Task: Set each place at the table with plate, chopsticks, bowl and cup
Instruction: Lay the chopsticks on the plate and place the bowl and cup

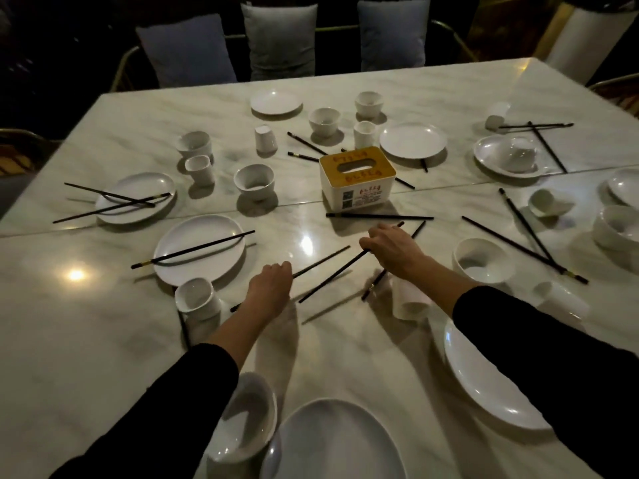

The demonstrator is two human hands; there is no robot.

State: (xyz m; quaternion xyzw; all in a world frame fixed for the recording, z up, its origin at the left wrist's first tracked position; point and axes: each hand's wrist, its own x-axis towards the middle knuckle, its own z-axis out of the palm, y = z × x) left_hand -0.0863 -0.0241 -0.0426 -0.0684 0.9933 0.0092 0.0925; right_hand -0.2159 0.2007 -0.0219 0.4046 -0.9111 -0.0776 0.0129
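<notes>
White plates, bowls, cups and black chopsticks lie scattered over the marble table [103,340]. My left hand [271,288] is closed around one black chopstick [321,262] that points up and to the right. My right hand [392,248] grips another chopstick [337,274] that runs from lower left to upper right beneath it. A third chopstick [378,278] lies under my right wrist, beside a tipped-over cup [411,300]. Close to me sit a plate [332,440], a bowl [242,420] and a second plate [484,378].
A tissue box [356,179] with a wooden lid stands mid-table, a chopstick [378,216] lying in front of it. A plate [200,250] with a chopstick across it and a cup [197,299] are at left. A bowl [482,259] is at right. Cushioned chairs [280,39] line the far side.
</notes>
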